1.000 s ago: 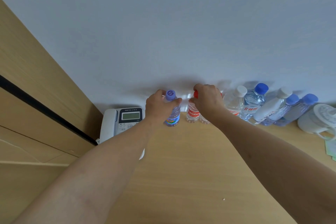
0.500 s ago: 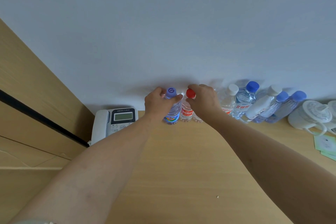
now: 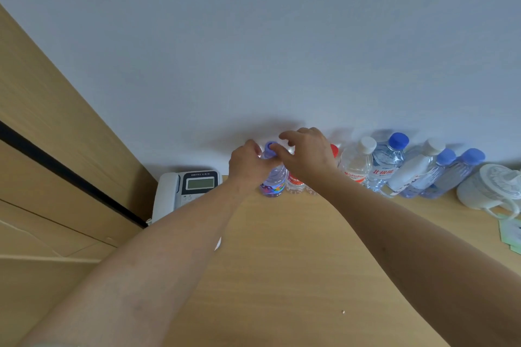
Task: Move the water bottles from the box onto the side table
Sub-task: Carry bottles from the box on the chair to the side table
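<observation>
Both hands up at twelve o'clock on the worktop (image 3: pixel 282 262), close to the wall. Left hand (image 3: pixel 249 166) curled round the shoulder of the purple-capped bottle (image 3: pixel 273 183), holding it upright. Right hand (image 3: pixel 306 156) with fingers loosely bent, reaching across toward the purple cap (image 3: pixel 270 147); fingertips near or on it, contact not clear enough to call. Beneath that palm, the red-labelled bottle (image 3: pixel 295 184), standing and touching the purple-capped one.

Further bottles in a row toward two o'clock: a white-capped bottle (image 3: pixel 357 166), a blue-capped bottle (image 3: pixel 387 162), then three leaning ones (image 3: pixel 431 175). Telephone (image 3: pixel 187 187) at ten o'clock, just beside the left wrist. White jug (image 3: pixel 492 190) at three o'clock.

Likely step: seating the two newest bottles into the row. To do well: keep the bottle vertical, base flat on the wood, flush to its neighbour, then release slowly, ready for a wobble. Avoid nudging the leaning bottles, which look easy to tip.

Hard to make out: source box nowhere in view, so number left to move unknown. Red-labelled bottle's neck hidden by the right hand, a red cap (image 3: pixel 334 149) just showing past it. Jug cut by the right edge. Labels too blurred to read.
</observation>
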{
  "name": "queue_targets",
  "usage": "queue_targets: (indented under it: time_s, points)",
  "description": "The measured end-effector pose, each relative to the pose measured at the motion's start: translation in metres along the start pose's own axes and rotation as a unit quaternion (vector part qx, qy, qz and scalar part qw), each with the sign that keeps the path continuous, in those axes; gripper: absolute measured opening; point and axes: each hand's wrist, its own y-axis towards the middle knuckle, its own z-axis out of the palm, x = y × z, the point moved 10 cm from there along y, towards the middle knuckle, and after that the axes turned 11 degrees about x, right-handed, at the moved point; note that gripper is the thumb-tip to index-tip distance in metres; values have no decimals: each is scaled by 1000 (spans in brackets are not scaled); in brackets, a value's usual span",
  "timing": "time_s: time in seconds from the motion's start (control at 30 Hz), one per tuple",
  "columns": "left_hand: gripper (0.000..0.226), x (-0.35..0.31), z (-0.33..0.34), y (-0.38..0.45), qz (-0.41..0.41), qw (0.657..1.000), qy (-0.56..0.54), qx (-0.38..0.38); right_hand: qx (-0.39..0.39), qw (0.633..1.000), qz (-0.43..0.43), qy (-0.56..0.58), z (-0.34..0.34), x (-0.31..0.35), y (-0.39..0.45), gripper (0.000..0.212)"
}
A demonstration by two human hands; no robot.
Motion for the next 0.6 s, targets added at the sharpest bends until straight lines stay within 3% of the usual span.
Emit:
queue_targets:
  time_s: [0.17,0.37,0.5,0.6]
  points:
    - [49,4,3,-2,54,995,39,71,87,996,15,-8,16,12,12,26]
    - [42,13,-3,-6,38,998,-32,41,120,992,11,-45,21,22,15,17]
    - [43,14,1,-8,30,998,-57,19,112,993,3,-25,19,24,14,28]
    - [49,11,7,-10,28,998,-49,8,96,995,10,-15,18,20,14,17]
